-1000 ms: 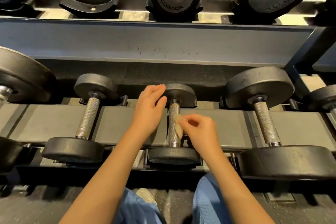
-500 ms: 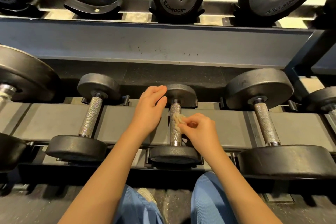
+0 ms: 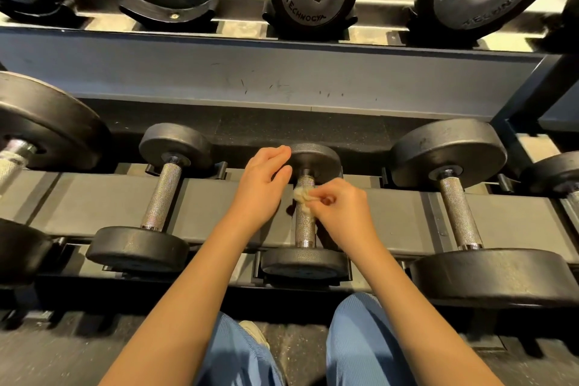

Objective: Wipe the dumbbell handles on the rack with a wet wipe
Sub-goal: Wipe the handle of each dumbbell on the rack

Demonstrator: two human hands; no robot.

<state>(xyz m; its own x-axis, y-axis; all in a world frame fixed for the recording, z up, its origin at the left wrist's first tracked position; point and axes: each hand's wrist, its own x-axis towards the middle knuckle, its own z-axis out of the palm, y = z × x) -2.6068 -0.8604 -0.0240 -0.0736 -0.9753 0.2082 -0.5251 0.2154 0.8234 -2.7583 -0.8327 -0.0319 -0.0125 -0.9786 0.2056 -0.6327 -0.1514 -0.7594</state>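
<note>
At frame centre, the right hand (image 3: 343, 210) pinches a crumpled white wet wipe (image 3: 302, 194) against the small black dumbbell's knurled steel handle (image 3: 304, 226). The left hand (image 3: 263, 188) lies slack just left of it, over the flat grey rack rail (image 3: 100, 197), which is bare on both sides.

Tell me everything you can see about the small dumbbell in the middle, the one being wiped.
The small dumbbell lies across the lower shelf of the rack, one round black head near, one far. Its silvery metal handle looks knurled. The right hand pinches a crumpled pale wipe against the handle's far part. The left hand rests open at the far head's edge.
</note>
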